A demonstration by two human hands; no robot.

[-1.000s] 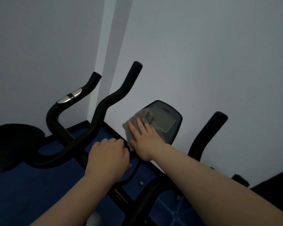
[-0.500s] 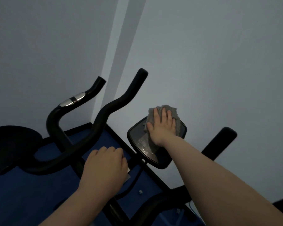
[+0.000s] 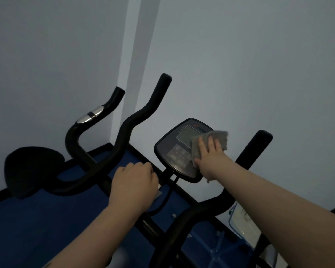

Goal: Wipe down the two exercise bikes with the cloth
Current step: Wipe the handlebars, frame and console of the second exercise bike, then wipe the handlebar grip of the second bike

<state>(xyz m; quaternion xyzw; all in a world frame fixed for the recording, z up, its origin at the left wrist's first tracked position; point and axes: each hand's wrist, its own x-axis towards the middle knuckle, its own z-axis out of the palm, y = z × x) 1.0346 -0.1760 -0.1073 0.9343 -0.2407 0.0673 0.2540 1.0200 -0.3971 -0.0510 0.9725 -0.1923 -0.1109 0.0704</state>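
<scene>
Head view looks down over the handlebars of 1 exercise bike (image 3: 108, 171) set in the corner of a room with pale walls (image 3: 240, 55) and a blue floor (image 3: 27, 219). At the middle of the bars stands the bike's console (image 3: 179, 151), a dark rounded panel with a grey screen at its upper part and rows of buttons below, tilted up toward the camera.

The right hand (image 3: 211, 157) lies flat on the right side of the console, fingers (image 3: 202, 145) stretched out and slightly spread, pressing the grey cloth (image 3: 219, 139) against the panel. The cloth is bunched under the palm; its far edge sticks out past the fingertips and over the console's right rim, and a small corner hangs below the wrist.

The left hand (image 3: 132, 187) is curled into a closed grip on the central stem just left of and below the console, knuckles up; the part it grasps is hidden under the hand.

Of the 2 black handlebar horns rising to the left, the farther 1 carries a silver sensor plate (image 3: 90, 117). Another black grip (image 3: 256, 146) rises to the right of the console, behind the right forearm. A dark saddle-like shape (image 3: 33, 169) sits at the far left; whether it belongs to a second bike I cannot tell.
</scene>
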